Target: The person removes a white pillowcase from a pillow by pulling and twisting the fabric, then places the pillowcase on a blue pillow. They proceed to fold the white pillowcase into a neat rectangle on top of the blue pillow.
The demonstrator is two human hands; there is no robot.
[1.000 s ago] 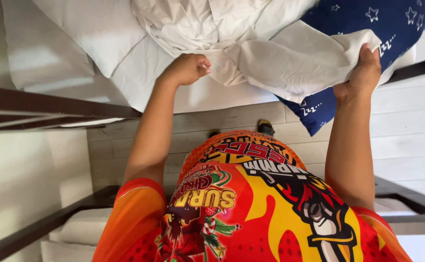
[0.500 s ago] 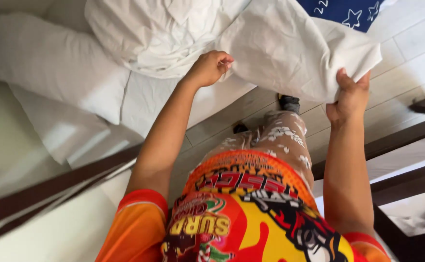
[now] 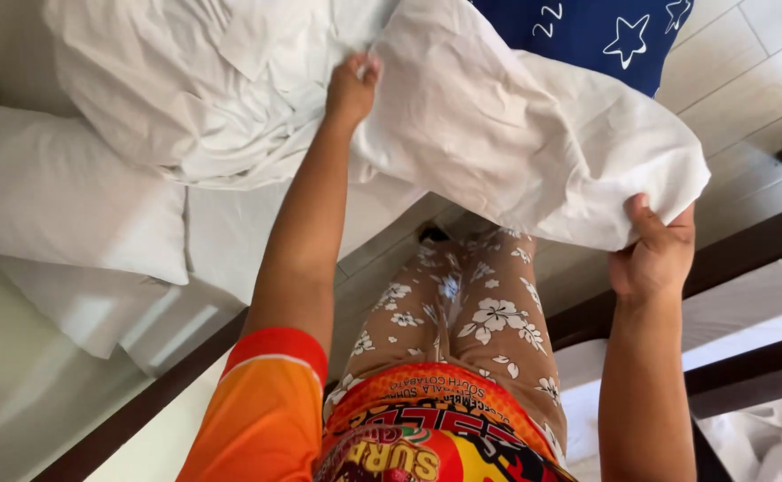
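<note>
A white pillowcase point(image 3: 533, 143) is stretched between my two hands in front of me. My left hand point(image 3: 351, 87) pinches its upper edge near the crumpled white sheet point(image 3: 194, 98) on the bed. My right hand point(image 3: 654, 254) grips the lower right corner of the same cloth, thumb on top. A blue pillow with white stars point(image 3: 587, 36) lies partly hidden behind the cloth at the top.
A white pillow point(image 3: 61, 205) rests on the mattress at the left. A dark wooden bed frame point(image 3: 141, 411) runs along the bed's edge, and another dark frame point(image 3: 748, 241) stands at the right. Pale floor tiles point(image 3: 757, 80) show beyond.
The view has swung left and closer to the bed. My left hand has risen higher on the white cloth, and the cloth now spreads wider between my hands, covering more of the blue pillow.
</note>
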